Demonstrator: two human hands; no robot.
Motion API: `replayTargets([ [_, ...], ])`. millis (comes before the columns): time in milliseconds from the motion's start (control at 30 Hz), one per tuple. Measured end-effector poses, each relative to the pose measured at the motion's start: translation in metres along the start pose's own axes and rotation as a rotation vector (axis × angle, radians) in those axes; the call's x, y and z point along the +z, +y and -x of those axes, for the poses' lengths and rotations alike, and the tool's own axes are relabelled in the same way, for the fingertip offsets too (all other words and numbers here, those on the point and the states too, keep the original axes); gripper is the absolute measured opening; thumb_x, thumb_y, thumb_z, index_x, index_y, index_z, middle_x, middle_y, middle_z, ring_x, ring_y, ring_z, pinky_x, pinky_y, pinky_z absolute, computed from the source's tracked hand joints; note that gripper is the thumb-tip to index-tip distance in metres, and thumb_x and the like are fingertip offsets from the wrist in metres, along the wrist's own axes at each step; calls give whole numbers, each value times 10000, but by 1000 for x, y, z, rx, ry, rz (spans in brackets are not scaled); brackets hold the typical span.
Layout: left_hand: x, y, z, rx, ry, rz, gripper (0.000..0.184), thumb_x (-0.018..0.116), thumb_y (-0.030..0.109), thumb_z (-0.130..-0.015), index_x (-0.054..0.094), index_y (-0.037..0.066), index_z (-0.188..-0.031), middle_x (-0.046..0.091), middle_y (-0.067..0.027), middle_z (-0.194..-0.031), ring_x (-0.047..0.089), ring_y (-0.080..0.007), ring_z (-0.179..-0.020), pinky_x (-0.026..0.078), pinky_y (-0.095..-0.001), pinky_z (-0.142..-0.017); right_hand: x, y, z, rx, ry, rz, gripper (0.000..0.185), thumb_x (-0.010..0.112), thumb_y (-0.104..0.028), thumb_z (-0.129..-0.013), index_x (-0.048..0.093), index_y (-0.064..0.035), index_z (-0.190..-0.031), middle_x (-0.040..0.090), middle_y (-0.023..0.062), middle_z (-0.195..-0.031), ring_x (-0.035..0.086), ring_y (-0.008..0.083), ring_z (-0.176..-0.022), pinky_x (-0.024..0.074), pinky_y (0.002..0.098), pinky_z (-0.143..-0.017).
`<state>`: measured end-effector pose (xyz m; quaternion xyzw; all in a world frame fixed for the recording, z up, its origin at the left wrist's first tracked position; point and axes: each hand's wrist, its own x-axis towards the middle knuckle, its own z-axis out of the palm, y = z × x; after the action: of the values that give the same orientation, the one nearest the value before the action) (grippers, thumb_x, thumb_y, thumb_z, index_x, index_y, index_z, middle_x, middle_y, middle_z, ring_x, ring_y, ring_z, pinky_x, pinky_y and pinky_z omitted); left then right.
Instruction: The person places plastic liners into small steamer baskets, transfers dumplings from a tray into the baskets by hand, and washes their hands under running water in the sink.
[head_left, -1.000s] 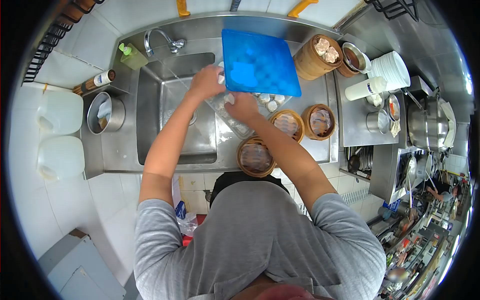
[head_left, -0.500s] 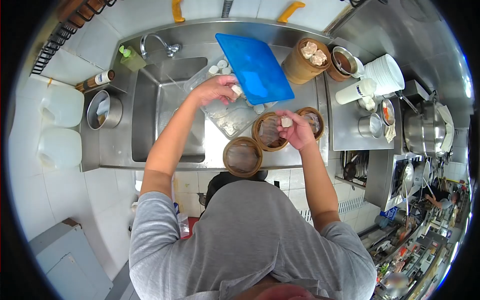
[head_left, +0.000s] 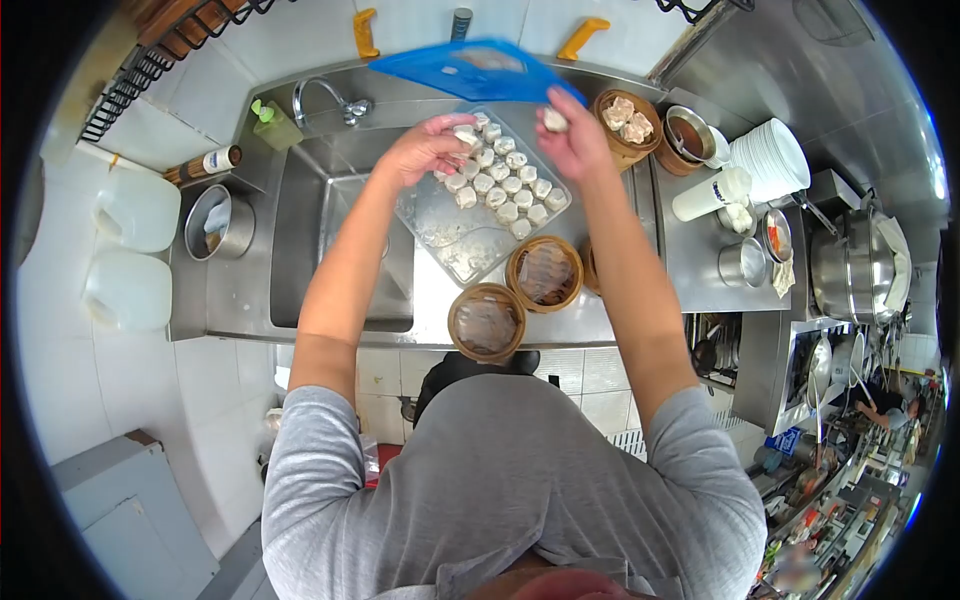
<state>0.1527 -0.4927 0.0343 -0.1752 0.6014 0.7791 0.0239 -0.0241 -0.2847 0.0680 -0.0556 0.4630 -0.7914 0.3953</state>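
In the head view, your left hand (head_left: 425, 152) is over the far left part of a clear, rectangular plastic tray (head_left: 440, 235), its fingers closed on a small white, round dumpling (head_left: 465, 133). Your right hand (head_left: 582, 145) is at the tray's far right, its fingers curled on a second white dumpling (head_left: 555, 119). Its fingertips meet the right end of a translucent blue plastic lid (head_left: 450, 68); you cannot tell how firmly they grip it. The lid is tilted above the far edge of the tray, slightly blurred.

Your tray lies on the stainless-steel surface (head_left: 432, 305), overlapping the right side of a steel sink (head_left: 340, 240). Rows of white dumplings (head_left: 508, 185) fill its far right part, while its near left part shows whitish crumbs. Nearer you, two round bamboo baskets (head_left: 487, 322) sit side by side, each lined with translucent sheets; a third basket (head_left: 591, 272) is partly hidden by your right forearm.
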Motion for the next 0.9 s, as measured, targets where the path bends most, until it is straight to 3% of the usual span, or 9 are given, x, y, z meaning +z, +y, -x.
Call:
replayTargets([
  [67, -8, 6, 7, 7, 61, -7, 536, 687, 81, -927, 584, 118, -1452, 712, -6, -1022, 672, -76, -838, 551, -218, -663, 28, -14, -39, -46, -128, 175, 883, 804, -214, -904, 283, -54, -1600, 660, 44, -864, 615, 152, -680, 473, 315, -573],
  [267, -53, -17, 37, 31, 131, -45, 526, 738, 144, -913, 597, 56, -1412, 712, -2, -996, 669, -77, -806, 538, -231, -661, 59, -34, -119, 8, -107, 446, 428, 801, -228, -899, 606, -31, -1224, 686, 86, -909, 666, 163, -729, 530, 300, -582],
  [367, -79, -34, 49, 20, 185, -48, 465, 713, 107, -944, 612, 69, -1396, 729, -6, -1017, 701, -83, -825, 559, -212, -655, 57, -32, -132, 38, -115, 422, 282, 786, -240, -912, 629, -41, -1036, 696, 97, -923, 690, 186, -757, 558, 306, -603],
  [567, -100, -43, 63, 12, 235, 13, 468, 722, 110, -932, 623, 83, -1389, 725, -3, -1024, 699, -82, -824, 556, -212, -668, 57, -21, -128, 42, -146, 267, 288, 687, -297, -996, 639, -21, -1062, 727, 109, -943, 715, 195, -797, 577, 318, -616],
  [667, -98, -49, 65, 42, 226, -83, 446, 727, 104, -923, 648, 78, -1361, 721, 0, -1012, 692, -78, -820, 544, -213, -657, 47, -23, -93, 136, -187, 424, 346, 669, -357, -1013, 670, -13, -1055, 752, 90, -936, 690, 129, -770, 554, 273, -610],
  [767, -76, -45, 70, 20, 169, -87, 452, 749, 94, -897, 668, 66, -1341, 698, 5, -974, 656, -72, -822, 522, -227, -665, 11, -12, -53, 27, -179, 675, 435, 686, -449, -996, 696, -14, -1023, 767, 62, -918, 649, 65, -720, 523, 240, -587],
  [800, -67, -46, 71, 18, 128, -93, 456, 750, 91, -901, 664, 64, -1348, 705, -3, -996, 666, -83, -844, 531, -232, -691, 9, -10, -29, 13, -105, 694, 367, 654, -363, -1036, 713, -3, -1078, 763, 95, -963, 531, 57, -598, 398, 182, -511],
  [900, -33, -49, 76, 37, 7, -34, 472, 747, 83, -913, 644, 58, -1373, 721, -33, -1067, 693, -122, -922, 556, -253, -779, -36, 3, 21, 64, -122, 579, 324, 658, -289, -1037, 708, 9, -1153, 751, 110, -1071, 629, 81, -691, 472, 185, -555],
])
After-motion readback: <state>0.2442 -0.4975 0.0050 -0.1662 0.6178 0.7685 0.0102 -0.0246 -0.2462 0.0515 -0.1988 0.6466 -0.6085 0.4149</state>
